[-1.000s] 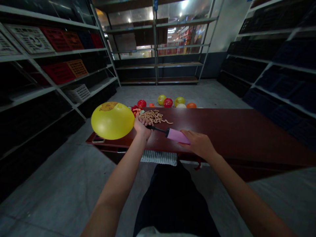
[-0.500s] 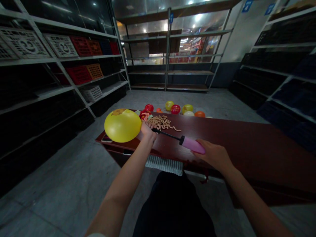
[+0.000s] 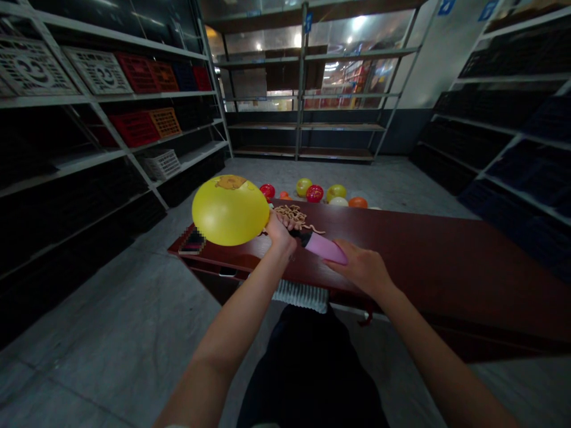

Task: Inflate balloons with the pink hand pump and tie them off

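Observation:
My left hand [image 3: 280,230] is closed around the neck of a yellow balloon [image 3: 230,210], which swells out to the left above the dark red table [image 3: 428,249]. The neck sits on the black nozzle end of a pink hand pump [image 3: 322,246]. My right hand [image 3: 362,268] grips the pump's pink handle, pushed in close to the left hand. A heap of tan unfilled balloons [image 3: 295,215] lies on the table just behind my left hand.
Several filled balloons [image 3: 314,193], red, yellow, white and orange, lie on the floor beyond the table. A phone [image 3: 193,242] rests on the table's left corner. Metal shelving with crates [image 3: 134,125] lines the left, back and right walls. A white ribbed cloth [image 3: 300,296] hangs off the table's near edge.
My right hand has pushed the pump handle in toward my left hand, so the black rod no longer shows. The yellow balloon looks larger and sits a little higher.

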A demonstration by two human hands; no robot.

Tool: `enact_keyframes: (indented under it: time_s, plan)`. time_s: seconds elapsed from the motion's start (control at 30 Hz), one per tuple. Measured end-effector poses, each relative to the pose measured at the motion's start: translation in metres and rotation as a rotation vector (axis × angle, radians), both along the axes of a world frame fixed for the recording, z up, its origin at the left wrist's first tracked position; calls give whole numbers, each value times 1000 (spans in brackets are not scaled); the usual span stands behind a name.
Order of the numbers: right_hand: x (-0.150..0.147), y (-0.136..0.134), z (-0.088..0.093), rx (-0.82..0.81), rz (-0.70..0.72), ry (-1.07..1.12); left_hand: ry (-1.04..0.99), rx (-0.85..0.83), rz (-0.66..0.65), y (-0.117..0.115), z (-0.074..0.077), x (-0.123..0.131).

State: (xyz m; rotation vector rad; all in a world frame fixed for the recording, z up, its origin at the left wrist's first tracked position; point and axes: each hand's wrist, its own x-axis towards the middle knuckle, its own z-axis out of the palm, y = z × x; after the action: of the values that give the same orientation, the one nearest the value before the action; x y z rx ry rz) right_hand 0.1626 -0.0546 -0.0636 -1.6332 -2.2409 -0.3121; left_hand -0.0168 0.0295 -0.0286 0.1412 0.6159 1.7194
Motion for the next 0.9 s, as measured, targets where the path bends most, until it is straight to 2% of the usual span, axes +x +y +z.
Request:
enact_keyframes:
  time_s: [0.23, 0.43, 0.7, 0.9]
  plan:
    - [29, -6, -16, -4, -1, -88, -21, -17, -19, 19, -9, -27]
    - [61, -17, -20, 26, 11, -113, -25, -68, -4, 27, -7, -54]
    - [62, -13, -10, 25, -106, -138, -66, -60, 62, 22, -9, -42]
    - [26, -5, -3, 41, -56, -114, -50, 3, 68, 7, -4, -20]
